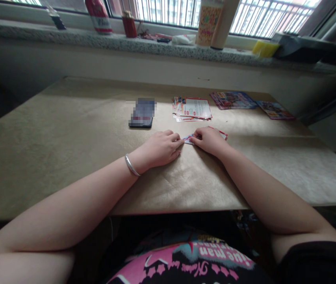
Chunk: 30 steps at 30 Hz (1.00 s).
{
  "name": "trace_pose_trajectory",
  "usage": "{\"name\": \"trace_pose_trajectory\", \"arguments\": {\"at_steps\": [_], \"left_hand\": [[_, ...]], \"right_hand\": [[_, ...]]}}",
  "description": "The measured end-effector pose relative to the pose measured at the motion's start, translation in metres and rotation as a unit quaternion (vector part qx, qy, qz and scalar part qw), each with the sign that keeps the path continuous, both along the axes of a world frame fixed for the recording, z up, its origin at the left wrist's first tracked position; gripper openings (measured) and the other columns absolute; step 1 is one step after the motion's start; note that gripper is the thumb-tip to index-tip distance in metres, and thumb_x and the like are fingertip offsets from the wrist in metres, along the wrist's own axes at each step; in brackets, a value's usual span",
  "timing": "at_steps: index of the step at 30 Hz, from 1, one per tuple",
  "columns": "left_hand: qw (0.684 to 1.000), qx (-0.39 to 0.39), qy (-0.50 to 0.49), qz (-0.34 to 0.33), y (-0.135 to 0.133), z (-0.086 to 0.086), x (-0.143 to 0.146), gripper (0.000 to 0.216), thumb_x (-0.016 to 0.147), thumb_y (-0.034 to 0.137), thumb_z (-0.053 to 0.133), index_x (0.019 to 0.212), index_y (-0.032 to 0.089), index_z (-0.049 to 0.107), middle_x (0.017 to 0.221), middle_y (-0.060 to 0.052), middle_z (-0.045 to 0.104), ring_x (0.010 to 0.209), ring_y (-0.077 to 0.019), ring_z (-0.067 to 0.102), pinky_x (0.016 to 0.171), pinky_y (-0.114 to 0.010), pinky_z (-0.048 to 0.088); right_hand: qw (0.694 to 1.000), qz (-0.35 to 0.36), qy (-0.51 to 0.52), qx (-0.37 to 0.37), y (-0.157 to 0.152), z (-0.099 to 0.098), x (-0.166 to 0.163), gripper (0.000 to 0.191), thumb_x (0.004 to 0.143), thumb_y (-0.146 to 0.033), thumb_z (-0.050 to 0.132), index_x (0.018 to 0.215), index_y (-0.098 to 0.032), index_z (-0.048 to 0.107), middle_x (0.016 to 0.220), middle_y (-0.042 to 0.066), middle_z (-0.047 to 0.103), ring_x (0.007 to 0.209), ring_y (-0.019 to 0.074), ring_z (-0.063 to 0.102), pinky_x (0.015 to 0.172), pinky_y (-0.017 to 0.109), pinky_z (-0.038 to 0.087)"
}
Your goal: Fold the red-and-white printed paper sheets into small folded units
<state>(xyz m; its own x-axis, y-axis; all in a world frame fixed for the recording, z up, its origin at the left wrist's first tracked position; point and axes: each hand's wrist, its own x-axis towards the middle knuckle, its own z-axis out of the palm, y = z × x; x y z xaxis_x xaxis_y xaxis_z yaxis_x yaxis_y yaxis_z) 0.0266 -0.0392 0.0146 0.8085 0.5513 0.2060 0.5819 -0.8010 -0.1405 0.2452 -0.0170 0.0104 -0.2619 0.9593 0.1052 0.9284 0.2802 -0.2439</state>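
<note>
My left hand (163, 149) lies low over the table, a silver bangle on its wrist. Its fingers stretch to the right, with the fingertips touching the left corner of a small printed card (188, 139); the thumb is apart from them. Bent fingers of my right hand (210, 141) pinch the same card from above and cover much of it. A red-edged white part shows behind the right hand. Whether the card is folded or two cards overlap, I cannot tell.
Beyond my hands lies a phone (142, 113), partly blurred out. A loose stack of red-bordered cards (195, 108) sits right of it, then colourful picture cards (234, 100) and another such pile (275, 110). Bottles and cups (209, 23) line the windowsill (76, 38).
</note>
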Motion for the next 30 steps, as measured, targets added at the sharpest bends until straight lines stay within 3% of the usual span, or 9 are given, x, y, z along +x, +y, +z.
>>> {"name": "trace_pose_trajectory", "arguments": {"at_steps": [13, 30], "left_hand": [[0.999, 0.008, 0.023, 0.043, -0.006, 0.012, -0.003, 0.033, 0.096, 0.03, 0.045, 0.111, 0.017, 0.071, 0.102, -0.01, 0.068, 0.09, -0.0232, 0.063, 0.078, -0.037, 0.049], [0.998, -0.006, -0.007, 0.055, -0.001, 0.009, -0.011, 0.03, 0.096, 0.024, 0.044, 0.096, 0.014, 0.072, 0.098, -0.011, 0.069, 0.09, -0.0218, 0.064, 0.077, -0.034, 0.052]], "right_hand": [[1.0, -0.014, 0.01, -0.01, -0.002, 0.002, -0.001, 0.024, 0.085, -0.042, 0.061, 0.076, -0.021, 0.07, 0.082, 0.005, 0.074, 0.077, 0.0204, 0.062, 0.065, 0.03, 0.034], [1.0, -0.011, 0.017, -0.001, 0.0, -0.002, 0.001, 0.025, 0.085, -0.044, 0.062, 0.077, -0.021, 0.069, 0.082, 0.006, 0.073, 0.077, 0.0214, 0.062, 0.065, 0.031, 0.036]]}}
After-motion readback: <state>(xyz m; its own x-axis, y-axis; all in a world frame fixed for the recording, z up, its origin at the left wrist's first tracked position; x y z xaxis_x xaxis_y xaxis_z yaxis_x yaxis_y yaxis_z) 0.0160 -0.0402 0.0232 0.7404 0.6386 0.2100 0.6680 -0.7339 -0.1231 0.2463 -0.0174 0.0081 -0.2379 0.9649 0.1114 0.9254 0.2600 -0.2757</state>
